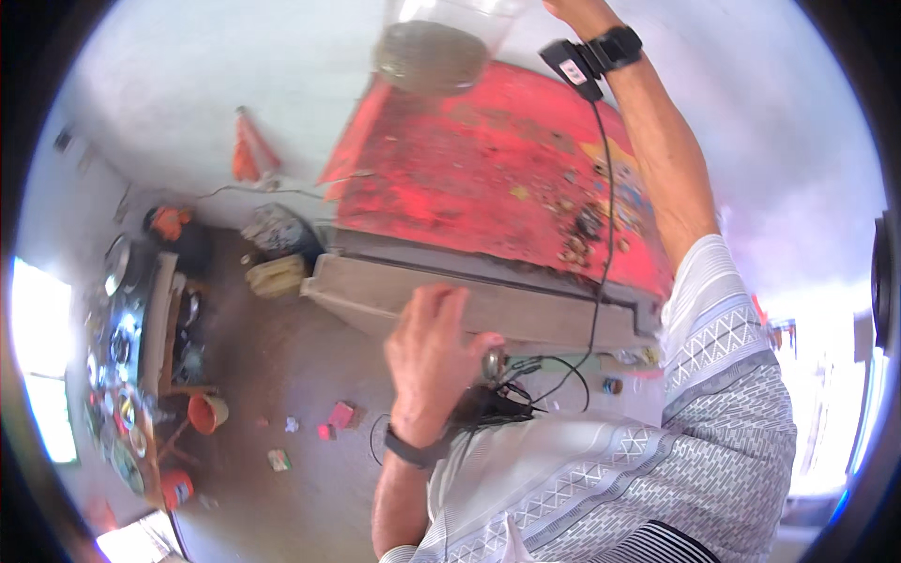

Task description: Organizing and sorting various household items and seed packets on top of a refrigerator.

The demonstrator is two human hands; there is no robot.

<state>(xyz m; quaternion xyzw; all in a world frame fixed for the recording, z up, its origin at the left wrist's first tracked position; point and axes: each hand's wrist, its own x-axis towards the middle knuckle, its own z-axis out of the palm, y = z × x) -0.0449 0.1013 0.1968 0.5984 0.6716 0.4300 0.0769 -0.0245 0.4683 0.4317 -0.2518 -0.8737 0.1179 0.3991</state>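
Observation:
My left hand is in front of my body with its fingers apart, slightly blurred. Its thumb is close to a small shiny round object; whether they touch is unclear. My right arm reaches up to the top edge, where only the base of my right hand shows. Near it, a clear plastic container with a murky grey-green content appears over the red cover; the grip itself is hidden. The soiled, printed red cover lies on a raised surface with a beige edge, strewn with small bits.
A black cable runs from a device on my right wrist to wires at my waist. Leftward stand a cluttered table, an orange bucket and stuffed bags. Small pink pieces lie on the floor.

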